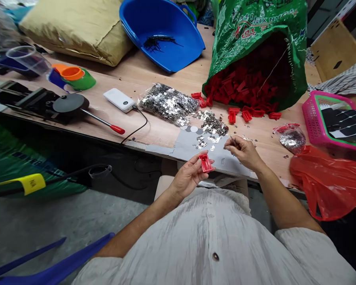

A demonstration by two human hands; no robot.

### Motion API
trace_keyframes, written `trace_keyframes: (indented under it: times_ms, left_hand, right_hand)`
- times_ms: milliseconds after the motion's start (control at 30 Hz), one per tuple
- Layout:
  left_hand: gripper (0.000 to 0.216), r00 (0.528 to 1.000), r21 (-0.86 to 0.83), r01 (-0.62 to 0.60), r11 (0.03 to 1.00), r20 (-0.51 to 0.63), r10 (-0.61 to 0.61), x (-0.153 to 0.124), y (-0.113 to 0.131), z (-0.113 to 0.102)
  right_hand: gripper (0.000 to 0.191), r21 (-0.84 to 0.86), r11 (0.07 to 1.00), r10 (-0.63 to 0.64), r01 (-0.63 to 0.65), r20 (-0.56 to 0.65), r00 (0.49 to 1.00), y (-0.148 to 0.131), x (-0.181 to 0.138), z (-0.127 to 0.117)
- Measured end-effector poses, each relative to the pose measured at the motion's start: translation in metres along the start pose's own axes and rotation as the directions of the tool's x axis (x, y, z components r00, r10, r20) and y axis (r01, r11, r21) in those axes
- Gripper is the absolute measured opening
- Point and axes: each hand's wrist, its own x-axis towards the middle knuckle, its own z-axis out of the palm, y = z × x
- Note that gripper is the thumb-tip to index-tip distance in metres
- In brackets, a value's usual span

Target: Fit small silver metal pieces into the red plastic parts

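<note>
Between the thumb and fingers of my left hand is a small red plastic housing, its hollow side facing up. My right hand is apart from it, over the grey sheet at the table edge. Its thumb and fingertips are pinched on a small dark piece, too small to name. Just beyond both hands lies a heap of small shiny metal plates, with a few loose ones on the sheet. A clear bag of the same metal plates lies behind to the left.
A green sack spills red plastic parts at the back. A blue scoop-shaped basin, a white power bank and a lever tool stand leftward. At right are a pink basket and a red plastic bag.
</note>
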Motion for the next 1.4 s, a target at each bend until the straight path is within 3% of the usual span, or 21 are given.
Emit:
trace_keyframes:
  times_ms: [133,300,367,433,533,633,767,867,933,1200,1400]
  left_hand:
    - [0.039,0.999,-0.021,0.036,0.999,0.042,-0.035,0.000,-0.003,0.000]
    - [0.033,0.982,-0.067,0.187,0.980,0.013,-0.187,0.001,-0.008,0.002]
    - [0.040,0.980,-0.046,0.199,0.979,0.011,-0.199,0.002,-0.009,0.003]
    - [0.048,0.988,0.007,0.156,0.988,0.020,-0.156,0.002,-0.011,0.004]
    - [0.050,0.999,0.133,-0.041,0.990,0.003,0.041,0.002,-0.014,0.004]
    - [0.040,0.981,0.236,-0.173,0.956,-0.048,0.189,0.003,-0.016,0.004]
    - [0.035,0.983,0.183,-0.175,0.967,-0.022,0.182,0.006,-0.015,0.002]
    - [0.042,0.982,0.176,-0.188,0.966,0.001,0.190,0.005,-0.013,0.000]
    - [0.043,0.981,0.185,-0.195,0.963,0.016,0.196,0.004,-0.011,0.001]
    - [0.044,0.973,0.214,-0.231,0.949,0.041,0.227,0.003,-0.007,0.007]
    - [0.042,0.953,0.366,-0.292,0.884,0.031,0.302,0.003,-0.006,0.004]
  right_hand:
    - [0.014,0.203,0.977,-0.099,0.066,0.157,0.983,-0.020,-0.014,0.011]
    - [0.010,0.209,0.945,-0.305,0.250,0.293,0.906,-0.031,-0.024,0.023]
    - [0.009,0.170,0.944,-0.321,0.284,0.257,0.912,-0.028,-0.029,0.032]
    - [0.009,0.124,0.954,-0.289,0.272,0.145,0.946,-0.022,-0.035,0.043]
    - [0.007,0.061,0.975,-0.214,0.216,-0.038,0.976,-0.016,-0.044,0.059]
    - [0.007,0.094,0.985,-0.135,0.141,-0.072,0.988,-0.017,-0.049,0.068]
    - [0.013,0.306,0.951,-0.012,0.037,-0.083,0.997,-0.020,-0.048,0.063]
    - [0.014,0.295,0.955,0.033,0.022,-0.179,0.983,-0.018,-0.044,0.053]
    - [0.014,0.249,0.968,0.030,0.015,-0.179,0.983,-0.017,-0.043,0.048]
    - [0.009,0.158,0.968,-0.184,0.195,-0.076,0.980,-0.017,-0.043,0.049]
    - [0.010,0.040,0.897,-0.441,0.441,0.012,0.897,-0.013,-0.043,0.045]
